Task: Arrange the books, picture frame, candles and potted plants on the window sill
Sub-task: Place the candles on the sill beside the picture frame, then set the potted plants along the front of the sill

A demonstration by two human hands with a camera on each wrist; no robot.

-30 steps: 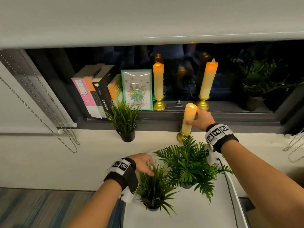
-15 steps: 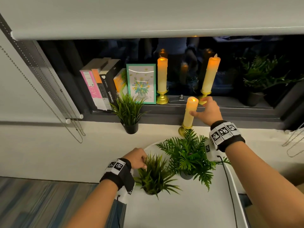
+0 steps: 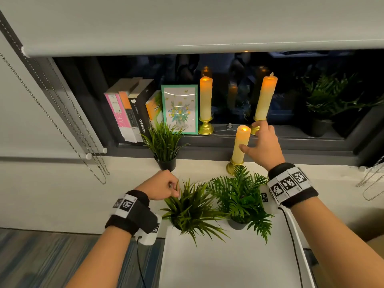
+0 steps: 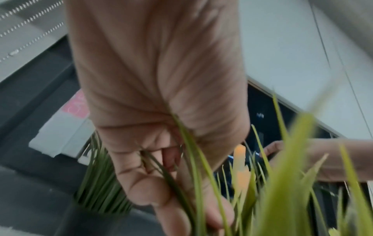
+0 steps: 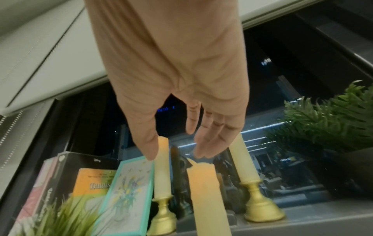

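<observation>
My right hand (image 3: 250, 136) (image 5: 175, 153) hovers open over a short lit candle (image 3: 240, 146) (image 5: 207, 191) in a gold holder on the white ledge, fingers spread and not wrapped round it. My left hand (image 3: 166, 186) (image 4: 161, 159) grips the blades of a grassy potted plant (image 3: 191, 206) (image 4: 193, 159) on the white table. A fern (image 3: 241, 198) in a grey pot stands beside it. On the dark sill stand books (image 3: 128, 113), a green picture frame (image 3: 180, 109) and two tall candles (image 3: 205, 100) (image 3: 265, 98). Another grassy plant (image 3: 165, 142) stands on the ledge.
A dim fern in a dark pot (image 3: 324, 104) stands at the sill's right end. The roller blind (image 3: 187, 23) hangs low over the window. Bead chains (image 3: 83, 132) hang at the left. A cable (image 3: 291, 235) runs over the white table (image 3: 228, 267).
My right hand has let go of the short candle, which now stands alone on the ledge. My left hand has closed on the grassy plant's blades.
</observation>
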